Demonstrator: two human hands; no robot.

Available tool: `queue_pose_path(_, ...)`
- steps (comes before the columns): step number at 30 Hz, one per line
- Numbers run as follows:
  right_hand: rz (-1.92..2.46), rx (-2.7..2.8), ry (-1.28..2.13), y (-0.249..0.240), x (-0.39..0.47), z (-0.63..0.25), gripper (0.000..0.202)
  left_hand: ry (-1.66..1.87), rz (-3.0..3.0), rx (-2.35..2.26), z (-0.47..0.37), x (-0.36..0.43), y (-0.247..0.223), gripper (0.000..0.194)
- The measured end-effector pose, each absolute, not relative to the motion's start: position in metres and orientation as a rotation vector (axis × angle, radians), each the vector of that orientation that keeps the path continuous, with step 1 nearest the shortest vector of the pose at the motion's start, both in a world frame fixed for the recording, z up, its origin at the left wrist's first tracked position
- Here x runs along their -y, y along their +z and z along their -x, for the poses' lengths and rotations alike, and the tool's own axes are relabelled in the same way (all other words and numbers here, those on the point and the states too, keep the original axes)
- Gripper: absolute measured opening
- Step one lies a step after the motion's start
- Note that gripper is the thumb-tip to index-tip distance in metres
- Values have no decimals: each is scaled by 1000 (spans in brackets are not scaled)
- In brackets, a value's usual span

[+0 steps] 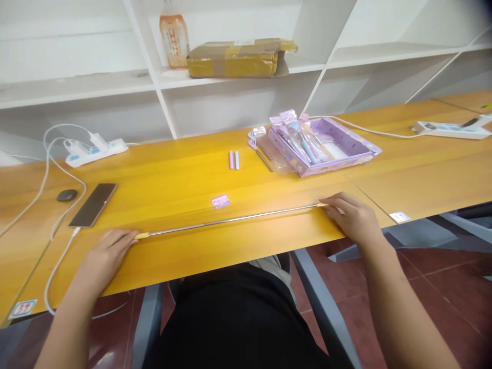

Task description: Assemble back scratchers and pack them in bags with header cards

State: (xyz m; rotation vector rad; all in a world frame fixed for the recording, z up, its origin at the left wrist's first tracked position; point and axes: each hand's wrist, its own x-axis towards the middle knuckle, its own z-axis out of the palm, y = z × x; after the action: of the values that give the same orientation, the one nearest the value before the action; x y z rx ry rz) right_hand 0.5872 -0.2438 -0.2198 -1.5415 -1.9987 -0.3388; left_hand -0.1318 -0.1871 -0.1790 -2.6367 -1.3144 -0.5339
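Note:
A long, thin metal rod (234, 219) with yellow ends stretches across the front of the wooden table (165, 179). My left hand (107, 253) pinches its yellow end at the left. At the right, my right hand (351, 215) is closed on the other yellow end. Just behind the rod lies a small pink and purple card (220, 201). Farther back are a purple stick (231, 160) and a blue stick (237, 160), side by side. Two small hand-shaped heads on metal rods (262, 155) lie beside a purple box (338, 165) holding wrapped items.
A phone (93, 205) with a white cable and a dark round object (66, 195) lie at the left. Power strips stand at the back left (96, 152) and right (451, 129). Shelves behind hold a bottle (175, 41) and a taped carton (234, 60).

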Motion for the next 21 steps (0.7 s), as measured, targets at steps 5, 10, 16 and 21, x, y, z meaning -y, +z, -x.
queue_pose_path(5, 1448, 2016, -356, -220, 241, -572, 13, -503, 2694, 1239, 110, 191, -176, 34)
queue_pose_path(10, 1364, 2112, -350, -214, 232, -533, 12, -535, 2750, 1193, 60, 199, -176, 37)
queue_pose_path(16, 1353, 2211, -505, -204, 224, -488, 17, -511, 2687, 1158, 17, 201, -184, 35)
queue_pose_path(21, 1386, 2200, -541, -200, 219, -492, 18, -525, 2656, 1142, 15, 195, -178, 36)
